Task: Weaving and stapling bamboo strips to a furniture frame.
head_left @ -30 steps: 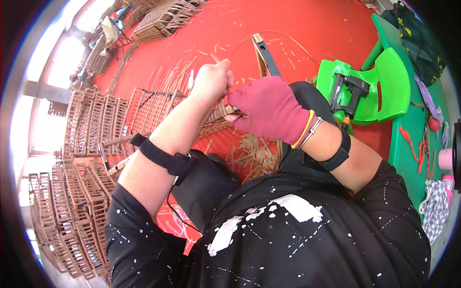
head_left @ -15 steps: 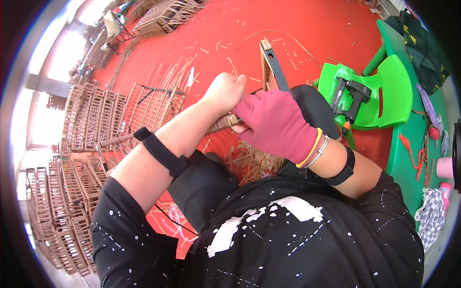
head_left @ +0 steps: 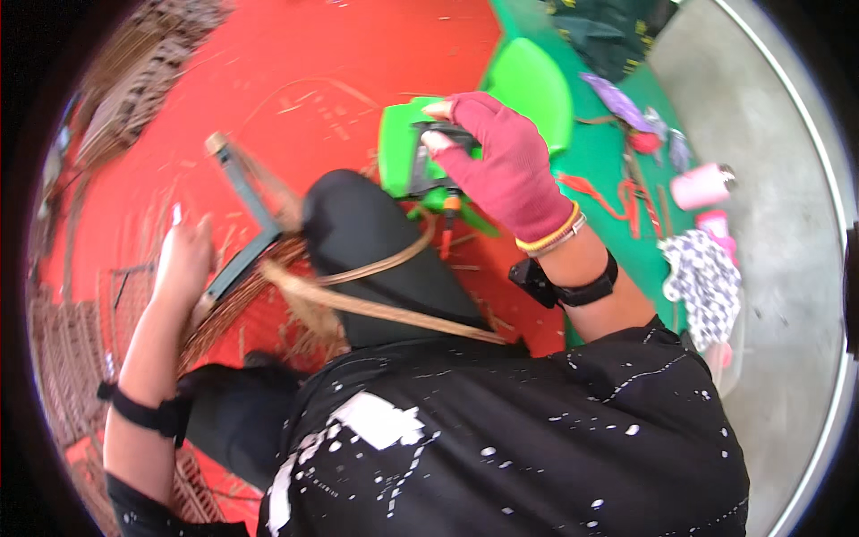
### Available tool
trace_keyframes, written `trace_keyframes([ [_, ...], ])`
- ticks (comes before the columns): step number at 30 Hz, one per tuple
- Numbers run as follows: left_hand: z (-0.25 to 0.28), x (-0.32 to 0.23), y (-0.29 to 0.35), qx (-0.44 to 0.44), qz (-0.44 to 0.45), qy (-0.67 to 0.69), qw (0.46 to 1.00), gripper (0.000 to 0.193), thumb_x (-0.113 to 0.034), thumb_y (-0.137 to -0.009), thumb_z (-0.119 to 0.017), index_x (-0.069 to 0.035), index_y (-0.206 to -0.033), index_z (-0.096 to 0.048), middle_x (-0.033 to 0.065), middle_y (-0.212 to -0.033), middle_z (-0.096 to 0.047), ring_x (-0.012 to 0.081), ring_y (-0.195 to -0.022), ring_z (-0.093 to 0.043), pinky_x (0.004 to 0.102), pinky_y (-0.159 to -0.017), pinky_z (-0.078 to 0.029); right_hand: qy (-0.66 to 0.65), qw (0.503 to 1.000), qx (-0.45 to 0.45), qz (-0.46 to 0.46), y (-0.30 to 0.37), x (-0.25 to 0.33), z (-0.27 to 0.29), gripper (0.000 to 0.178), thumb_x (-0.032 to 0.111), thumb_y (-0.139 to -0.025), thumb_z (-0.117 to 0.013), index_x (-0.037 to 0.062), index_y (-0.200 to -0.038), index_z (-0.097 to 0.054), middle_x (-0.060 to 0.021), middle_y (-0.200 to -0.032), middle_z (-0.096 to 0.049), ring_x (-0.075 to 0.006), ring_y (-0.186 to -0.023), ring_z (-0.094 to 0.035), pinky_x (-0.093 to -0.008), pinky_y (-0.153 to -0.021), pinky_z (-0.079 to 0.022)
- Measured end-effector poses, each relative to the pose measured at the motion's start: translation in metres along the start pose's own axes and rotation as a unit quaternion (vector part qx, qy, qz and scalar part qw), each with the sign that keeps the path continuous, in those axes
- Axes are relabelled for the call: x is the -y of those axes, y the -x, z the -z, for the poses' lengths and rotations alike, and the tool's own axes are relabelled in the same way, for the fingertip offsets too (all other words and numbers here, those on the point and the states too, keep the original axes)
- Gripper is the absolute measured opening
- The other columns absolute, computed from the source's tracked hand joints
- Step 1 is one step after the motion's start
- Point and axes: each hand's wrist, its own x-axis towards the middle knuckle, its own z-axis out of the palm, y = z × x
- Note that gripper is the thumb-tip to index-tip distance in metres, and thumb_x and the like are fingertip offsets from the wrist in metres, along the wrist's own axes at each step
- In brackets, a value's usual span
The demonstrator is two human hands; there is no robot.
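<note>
head view | right hand [head_left: 506,166] at 1 o'clock, fingers closed on black tool [head_left: 438,161] atop green stool [head_left: 537,85] | left hand [head_left: 183,264] at 9 o'clock, pressed on unfinished wicker weave [head_left: 233,304] | loose strands remain, weaving looks partway

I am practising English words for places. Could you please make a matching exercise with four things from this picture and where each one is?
Things:
1. right hand
2. left hand
3. pink cup
4. checkered cloth

Places:
A. lying on the green mat, beside the right forearm
B. on the woven wicker piece
C. on the black tool on the green stool
D. at the green mat's far edge

Pairs: 1-C, 2-B, 3-D, 4-A
</note>
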Motion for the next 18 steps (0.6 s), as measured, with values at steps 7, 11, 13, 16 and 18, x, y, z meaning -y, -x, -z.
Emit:
trace_keyframes([
  [7,-0.008,-0.020,-0.007,0.010,0.022,0.008,1.000,0.063,-0.035,-0.098,-0.043,0.002,-0.050,-0.057,0.0161,-0.046,-0.053,0.0307,-0.048,-0.057,0.0436,-0.066,-0.048,0.217,0.938,-0.008,-0.270,0.057,-0.108,0.114,0.033,0.033,-0.090,-0.063,0.0010,-0.088,-0.068,-0.0142,-0.082,-0.068,-0.0312,-0.074,-0.066,-0.0386,-0.069,-0.052],
  [11,-0.008,-0.016,-0.003,-0.006,0.017,-0.005,1.000,0.062,-0.034,-0.098,-0.043,0.002,-0.050,-0.059,0.0171,-0.048,-0.054,0.0318,-0.050,-0.059,0.0431,-0.067,-0.049,-0.043,0.886,-0.053,-0.458,0.065,-0.131,0.126,0.033,0.032,-0.093,-0.061,-0.0001,-0.089,-0.069,-0.0094,-0.080,-0.070,-0.0184,-0.073,-0.067,-0.0323,-0.067,-0.052],
  [13,-0.004,-0.021,0.001,-0.023,0.009,-0.041,0.999,0.061,-0.032,-0.098,-0.043,0.001,-0.051,-0.062,0.0178,-0.049,-0.056,0.0317,-0.054,-0.061,0.0436,-0.068,-0.050,-0.143,0.860,-0.031,-0.489,0.054,-0.123,0.096,0.031,0.033,-0.094,-0.061,0.0027,-0.094,-0.069,-0.0075,-0.084,-0.071,-0.0176,-0.078,-0.068,-0.0309,-0.070,-0.052],
  [16,0.001,-0.026,0.004,-0.003,0.008,-0.030,1.000,0.054,-0.028,-0.098,-0.043,0.002,-0.057,-0.062,0.0205,-0.054,-0.059,0.0332,-0.057,-0.063,0.0447,-0.069,-0.051,-0.322,0.783,0.021,-0.531,0.050,-0.142,0.033,0.030,0.034,-0.095,-0.061,0.0081,-0.109,-0.066,-0.0039,-0.095,-0.071,-0.0175,-0.088,-0.068,-0.0311,-0.074,-0.054],
  [18,0.006,-0.025,0.005,0.004,-0.030,-0.115,0.993,0.040,-0.021,-0.095,-0.045,0.002,-0.068,-0.063,0.0228,-0.061,-0.061,0.0375,-0.062,-0.064,0.0470,-0.069,-0.053,-0.250,0.774,0.064,-0.578,0.049,-0.170,-0.025,0.030,0.036,-0.095,-0.060,0.0100,-0.109,-0.066,-0.0020,-0.088,-0.067,-0.0177,-0.080,-0.065,-0.0311,-0.070,-0.052],
])
